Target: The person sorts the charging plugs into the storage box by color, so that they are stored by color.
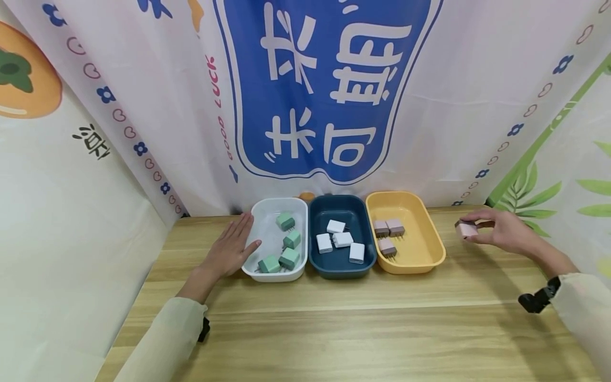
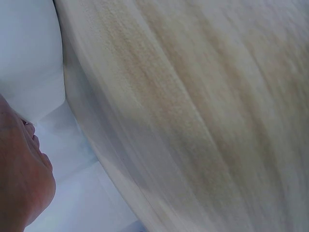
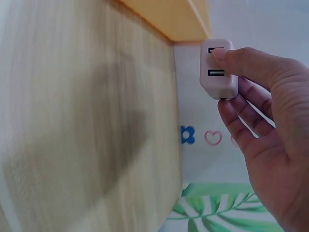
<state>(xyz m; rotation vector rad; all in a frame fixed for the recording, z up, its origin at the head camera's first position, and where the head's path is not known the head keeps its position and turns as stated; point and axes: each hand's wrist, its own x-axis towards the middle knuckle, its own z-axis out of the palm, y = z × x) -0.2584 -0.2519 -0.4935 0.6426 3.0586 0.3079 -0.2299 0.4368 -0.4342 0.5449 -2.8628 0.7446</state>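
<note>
My right hand [image 1: 508, 231] pinches a pink USB charger [image 1: 466, 229] above the table, to the right of the yellow bin [image 1: 436, 254]. In the right wrist view the charger [image 3: 218, 72] shows two USB ports, with the thumb over one of them. My left hand [image 1: 228, 246] rests with straight fingers against the left side of the white bin [image 1: 258, 212]. That bin holds several green chargers [image 1: 290, 258]. Several white chargers [image 1: 342, 240] lie in the dark blue bin [image 1: 341, 273], and three pink chargers [image 1: 387, 246] lie in the yellow one.
The three bins stand side by side near the back of the wooden table [image 1: 334, 334]. Behind the table hangs a printed curtain [image 1: 439, 132] with a blue sign. Both wrists wear black straps, the right one with a dark device [image 1: 537, 301].
</note>
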